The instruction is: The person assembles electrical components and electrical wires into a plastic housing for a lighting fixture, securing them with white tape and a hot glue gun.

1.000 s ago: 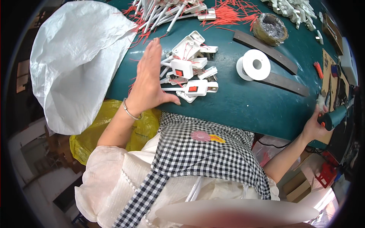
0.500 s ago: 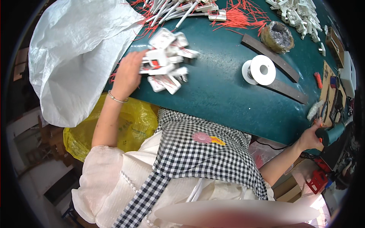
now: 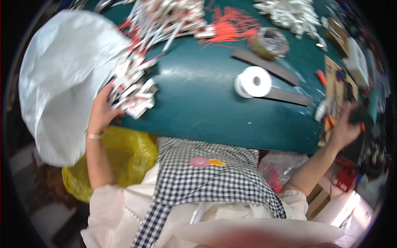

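Note:
My left hand (image 3: 102,108) is at the left end of the table, its thumb and fingers curled round one side of a loose heap of white plastic housings with red wires (image 3: 138,93). Blur hides which pieces the fingers touch. Far to the right, my right hand (image 3: 346,130) is closed round a dark green, thick-bodied tool (image 3: 360,117) with a bit of orange on it. Motion smears that tool, and its kind is unclear.
Beyond the heap lie white wired parts (image 3: 165,25), red wires (image 3: 235,25) and white plastic pieces (image 3: 291,16). A white spool (image 3: 257,82), dark flat bars (image 3: 273,70) and a tape roll (image 3: 269,43) sit mid-right. A white sack (image 3: 62,82) and yellow bag (image 3: 128,153) flank the left edge.
The whole view has shifted left. My left hand and the heap have come left and nearer to me over the table. My right hand has risen beside the board with the green tool.

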Tool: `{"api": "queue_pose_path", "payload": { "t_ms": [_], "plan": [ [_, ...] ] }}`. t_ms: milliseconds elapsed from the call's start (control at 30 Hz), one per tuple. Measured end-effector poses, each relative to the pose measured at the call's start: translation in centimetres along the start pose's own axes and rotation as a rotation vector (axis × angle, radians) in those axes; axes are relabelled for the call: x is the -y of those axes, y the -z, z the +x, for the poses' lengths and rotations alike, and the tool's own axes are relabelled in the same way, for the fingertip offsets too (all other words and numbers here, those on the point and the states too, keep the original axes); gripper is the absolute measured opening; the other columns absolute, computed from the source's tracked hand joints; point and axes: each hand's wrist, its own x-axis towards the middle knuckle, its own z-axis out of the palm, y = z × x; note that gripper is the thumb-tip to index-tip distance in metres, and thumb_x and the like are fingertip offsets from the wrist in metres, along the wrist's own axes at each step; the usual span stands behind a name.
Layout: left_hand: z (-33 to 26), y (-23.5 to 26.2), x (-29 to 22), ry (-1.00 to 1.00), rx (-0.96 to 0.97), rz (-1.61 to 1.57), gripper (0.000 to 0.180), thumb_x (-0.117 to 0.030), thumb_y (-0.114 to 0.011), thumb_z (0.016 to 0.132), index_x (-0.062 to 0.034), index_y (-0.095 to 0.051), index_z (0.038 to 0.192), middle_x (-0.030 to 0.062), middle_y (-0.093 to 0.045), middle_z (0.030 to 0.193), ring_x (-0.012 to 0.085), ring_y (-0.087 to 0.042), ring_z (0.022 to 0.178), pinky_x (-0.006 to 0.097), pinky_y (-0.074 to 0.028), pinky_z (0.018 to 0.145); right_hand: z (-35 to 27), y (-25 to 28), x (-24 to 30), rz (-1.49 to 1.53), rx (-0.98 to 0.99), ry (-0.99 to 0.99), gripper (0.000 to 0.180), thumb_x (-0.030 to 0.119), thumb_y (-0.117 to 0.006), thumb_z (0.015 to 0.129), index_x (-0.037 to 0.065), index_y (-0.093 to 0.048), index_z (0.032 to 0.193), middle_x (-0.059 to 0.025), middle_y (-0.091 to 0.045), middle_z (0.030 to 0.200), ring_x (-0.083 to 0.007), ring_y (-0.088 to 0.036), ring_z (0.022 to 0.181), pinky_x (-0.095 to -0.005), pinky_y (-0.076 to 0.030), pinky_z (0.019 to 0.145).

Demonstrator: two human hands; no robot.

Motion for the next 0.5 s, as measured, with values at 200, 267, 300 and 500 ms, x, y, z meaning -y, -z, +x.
{"api": "queue_pose_path", "payload": {
  "t_ms": [200,267,300,500],
  "plan": [
    [-0.4,0.3,2.3,-0.491,-0.066,0.126,0.113,-0.014,-0.089,0.042,0.0018,-0.035,0.139,0.0148,-0.054,0.125,0.0254,-0.053,0.113,0.034,-0.040,0.098,5.9,-7.5,4.2,-0.312,0.222,0.220,0.043,0.013,-0.077,0.075,0.002,-0.049,0.106,-0.0045,-0.060,0.080,-0.0121,-0.058,0.072,-0.0282,-0.048,0.069],
    [-0.3,-0.1,0.8,-0.529,-0.021,-0.023,0.118,-0.011,-0.089,0.041,0.0012,-0.030,0.142,0.0156,-0.052,0.127,0.0263,-0.053,0.113,0.034,-0.041,0.098,7.1,-10.2,4.2,-0.334,0.254,0.264,0.054,0.017,-0.078,0.071,0.003,-0.048,0.113,-0.0109,-0.063,0.084,-0.0216,-0.063,0.075,-0.0334,-0.049,0.071],
    [-0.8,0.1,0.8,-0.418,-0.062,0.026,0.119,-0.008,-0.088,0.040,0.0011,-0.028,0.142,0.0163,-0.051,0.128,0.0270,-0.052,0.114,0.034,-0.041,0.098,7.5,-12.0,3.0,-0.416,0.196,0.287,0.053,0.017,-0.078,0.069,0.003,-0.048,0.111,-0.0101,-0.065,0.082,-0.0230,-0.064,0.077,-0.0352,-0.049,0.071],
    [-3.7,0.2,-2.7,-0.476,-0.425,0.408,0.101,0.004,-0.081,0.050,-0.0011,-0.034,0.140,0.0166,-0.046,0.136,0.0322,-0.050,0.117,0.037,-0.040,0.099,8.3,-19.3,-3.4,-0.404,0.089,0.157,0.065,0.017,-0.074,0.069,0.005,-0.042,0.123,-0.0133,-0.068,0.090,-0.0355,-0.063,0.089,-0.0411,-0.048,0.079]
  ]
}}
